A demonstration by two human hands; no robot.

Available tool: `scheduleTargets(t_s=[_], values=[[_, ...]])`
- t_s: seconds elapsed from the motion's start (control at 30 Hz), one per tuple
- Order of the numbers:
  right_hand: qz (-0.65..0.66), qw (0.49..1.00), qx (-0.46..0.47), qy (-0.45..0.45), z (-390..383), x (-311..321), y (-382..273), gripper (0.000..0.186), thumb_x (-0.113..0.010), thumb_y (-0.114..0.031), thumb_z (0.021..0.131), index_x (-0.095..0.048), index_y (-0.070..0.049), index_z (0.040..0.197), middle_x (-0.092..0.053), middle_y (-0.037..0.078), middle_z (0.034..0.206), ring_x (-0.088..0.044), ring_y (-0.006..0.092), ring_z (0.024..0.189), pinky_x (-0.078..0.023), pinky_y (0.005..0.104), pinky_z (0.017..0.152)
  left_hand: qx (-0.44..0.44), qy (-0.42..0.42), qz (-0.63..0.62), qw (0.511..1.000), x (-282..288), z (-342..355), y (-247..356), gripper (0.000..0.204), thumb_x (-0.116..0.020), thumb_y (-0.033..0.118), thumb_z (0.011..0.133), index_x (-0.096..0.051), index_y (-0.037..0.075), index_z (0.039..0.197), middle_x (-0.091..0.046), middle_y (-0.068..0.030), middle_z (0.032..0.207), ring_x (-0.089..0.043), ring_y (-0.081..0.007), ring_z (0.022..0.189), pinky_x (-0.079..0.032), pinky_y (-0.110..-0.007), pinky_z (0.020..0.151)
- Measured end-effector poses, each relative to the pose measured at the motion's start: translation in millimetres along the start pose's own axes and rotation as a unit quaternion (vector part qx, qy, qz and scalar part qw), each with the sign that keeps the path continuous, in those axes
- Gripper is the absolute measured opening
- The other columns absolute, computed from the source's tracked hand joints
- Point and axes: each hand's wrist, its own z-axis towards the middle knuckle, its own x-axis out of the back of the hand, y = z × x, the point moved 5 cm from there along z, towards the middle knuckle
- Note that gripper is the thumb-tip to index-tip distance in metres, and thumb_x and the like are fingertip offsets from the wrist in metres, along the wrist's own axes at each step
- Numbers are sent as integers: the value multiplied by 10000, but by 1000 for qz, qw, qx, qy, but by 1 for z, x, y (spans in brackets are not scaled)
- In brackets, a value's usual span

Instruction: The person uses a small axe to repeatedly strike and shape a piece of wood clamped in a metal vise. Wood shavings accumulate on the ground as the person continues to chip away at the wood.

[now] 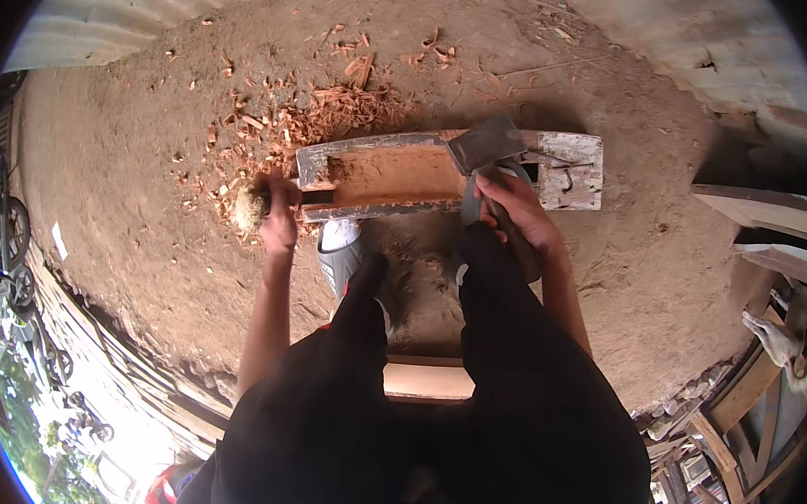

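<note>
A long weathered wooden piece (391, 170), hollowed like a trough with raw brown wood inside, lies across the ground in front of my legs. At its left end my left hand (280, 212) is closed around a chisel (320, 196) with a pale, frayed handle end. The chisel's dark blade points right, over the hollow's near left edge. My right hand (523, 209) grips a hatchet (486, 145) by its wooden handle. Its broad, flat metal head rests over or hovers above the wood's right part; I cannot tell which.
Wood shavings (348, 110) are scattered beyond and left of the wood. My shoe (339, 256) stands close to its near side. A low wooden seat edge (429, 379) shows between my legs. Motorcycles (12, 231) stand far left; timber frames (749, 440) are at right.
</note>
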Motion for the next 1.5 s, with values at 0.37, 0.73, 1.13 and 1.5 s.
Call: scheduleTargets(t_s=[0.37,0.73,1.13,1.5], values=[[5,1000,-10,-8,3,0,2,399,-624,-499,993,-544,-109,1001,-549,16,631,-501,106,432,-425,290,395,56,-47,-131,989,-90,2,50,424,-454,408,1103,-538,70,860,-610,-69,796,-579,-184,776,-478,-353,743],[18,1000,-13,-6,-1,1,2,386,-625,-485,994,-546,-106,993,-543,16,630,-490,109,427,-426,293,389,-48,51,44,997,-24,8,29,276,-632,285,1024,-615,92,828,-616,-48,637,-567,-108,526,-463,-270,441],[46,999,-12,7,-1,-7,-5,341,-585,-425,1033,-555,-89,987,-523,36,596,-430,97,385,-336,256,359,162,-92,-84,979,-125,-10,49,388,-625,367,1036,-585,61,800,-560,-8,669,-513,-102,646,-436,-299,644],[21,999,-25,7,2,-8,-5,368,-586,-450,1026,-538,-86,992,-506,39,597,-432,113,394,-350,268,373,256,-99,-257,927,-76,13,13,327,-725,307,946,-552,123,738,-436,41,629,-374,-89,559,-282,-274,552]])
